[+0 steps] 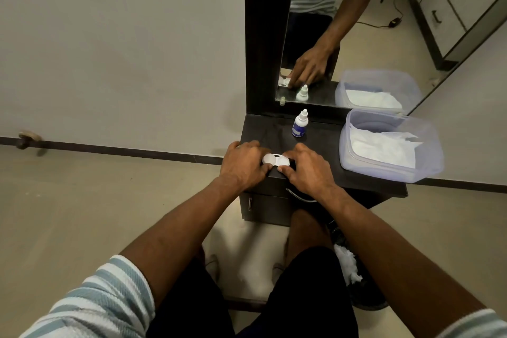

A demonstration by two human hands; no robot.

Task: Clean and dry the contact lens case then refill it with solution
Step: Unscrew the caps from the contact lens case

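Observation:
A white contact lens case (275, 160) lies on the dark dresser top (323, 145) near its front edge. My left hand (244, 164) grips the case's left end and my right hand (307, 169) grips its right end, so only the middle shows. A small solution bottle (299, 125) with a blue label and white cap stands upright behind the case, close to the mirror.
A clear plastic box (428, 134) with white tissues inside sits at the right of the dresser top. The mirror (356, 35) rises behind. A dark bin (365, 296) with crumpled white tissue stands on the floor by my right leg.

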